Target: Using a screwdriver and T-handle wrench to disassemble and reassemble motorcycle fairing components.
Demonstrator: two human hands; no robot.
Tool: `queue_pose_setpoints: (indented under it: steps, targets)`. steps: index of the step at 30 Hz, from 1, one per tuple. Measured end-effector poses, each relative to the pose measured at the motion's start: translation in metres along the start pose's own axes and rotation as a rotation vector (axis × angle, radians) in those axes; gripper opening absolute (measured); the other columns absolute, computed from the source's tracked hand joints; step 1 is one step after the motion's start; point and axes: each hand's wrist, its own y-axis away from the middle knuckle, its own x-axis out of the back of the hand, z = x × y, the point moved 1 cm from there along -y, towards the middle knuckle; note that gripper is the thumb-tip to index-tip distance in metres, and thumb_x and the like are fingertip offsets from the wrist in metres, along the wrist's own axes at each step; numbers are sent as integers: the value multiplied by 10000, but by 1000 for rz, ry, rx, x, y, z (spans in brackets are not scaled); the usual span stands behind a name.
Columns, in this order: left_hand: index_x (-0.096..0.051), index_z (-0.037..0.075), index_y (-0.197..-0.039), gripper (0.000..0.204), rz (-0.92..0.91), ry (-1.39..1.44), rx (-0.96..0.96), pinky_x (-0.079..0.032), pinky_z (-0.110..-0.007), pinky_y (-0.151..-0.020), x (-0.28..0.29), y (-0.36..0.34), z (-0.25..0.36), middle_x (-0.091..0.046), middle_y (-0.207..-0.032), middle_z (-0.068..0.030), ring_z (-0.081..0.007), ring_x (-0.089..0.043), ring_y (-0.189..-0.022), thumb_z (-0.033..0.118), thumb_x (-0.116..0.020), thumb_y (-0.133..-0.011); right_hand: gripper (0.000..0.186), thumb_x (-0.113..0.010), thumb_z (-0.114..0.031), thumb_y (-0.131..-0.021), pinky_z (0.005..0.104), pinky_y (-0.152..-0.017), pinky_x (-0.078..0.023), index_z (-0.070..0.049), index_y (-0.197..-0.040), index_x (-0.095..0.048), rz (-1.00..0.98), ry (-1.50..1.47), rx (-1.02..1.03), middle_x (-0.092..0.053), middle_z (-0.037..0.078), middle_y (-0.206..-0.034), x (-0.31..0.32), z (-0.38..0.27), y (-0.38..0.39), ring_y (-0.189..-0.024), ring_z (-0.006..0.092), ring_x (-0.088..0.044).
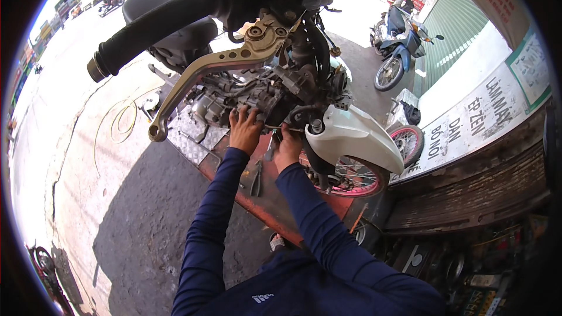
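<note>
A partly stripped motorbike stands on a red work platform (257, 206). My left hand (244, 131) rests with fingers apart against its engine (219, 103). Just to the right, my right hand (287, 148) is closed low at the front of the engine, and whatever its fingers grip is hidden. A small grey piece (270, 151) shows beside that hand; I cannot tell whether it is held. Below both hands, dark pliers (256, 180) lie on the platform. The handlebar grip (155, 29) and a gold brake lever (196, 73) hang across the view above my left hand.
A white front fender (354, 134) and pink-rimmed wheel (357, 177) stand right of my hands. A metal tread plate (190, 147) carries a bent rod. A hose (120, 120) coils on the pavement. A blue motorbike (398, 47) is parked beyond; tools crowd the lower right.
</note>
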Motion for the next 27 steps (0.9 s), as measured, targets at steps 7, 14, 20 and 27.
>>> queue_pose_setpoints:
  steps: [7,14,20,27]
  targets:
    - [-682,160,-791,128,-110,8,20,-269,-522,-971,-3,1,2,-576,-961,19,-227,-461,-1124,151,-557,-765,105,-679,-156,-837,214,-499,-437,-98,-890,-611,16,59,36,-570,-23,-736,-3,-1,3,-602,87,-528]
    - [-670,144,-839,138,-181,52,-35,-277,-525,-961,-1,-1,-5,-581,-932,20,-212,-470,-1120,126,-555,-766,121,-684,-166,-835,211,-481,-433,-77,-857,-605,37,31,10,-560,-14,-686,-1,-2,2,-544,83,-509]
    - [-660,135,-861,151,-167,95,-46,-275,-519,-973,-9,4,-4,-608,-909,0,-215,-506,-1087,117,-559,-749,65,-660,-96,-843,204,-474,-425,-70,-859,-602,50,35,55,-577,-9,-721,-2,1,1,-553,91,-536]
    - [-637,117,-890,157,-62,88,-87,-292,-495,-961,-11,12,-4,-619,-968,-10,-215,-509,-1102,139,-572,-749,62,-643,-85,-854,215,-478,-436,-56,-853,-588,18,-7,26,-572,4,-711,-3,1,4,-568,100,-549]
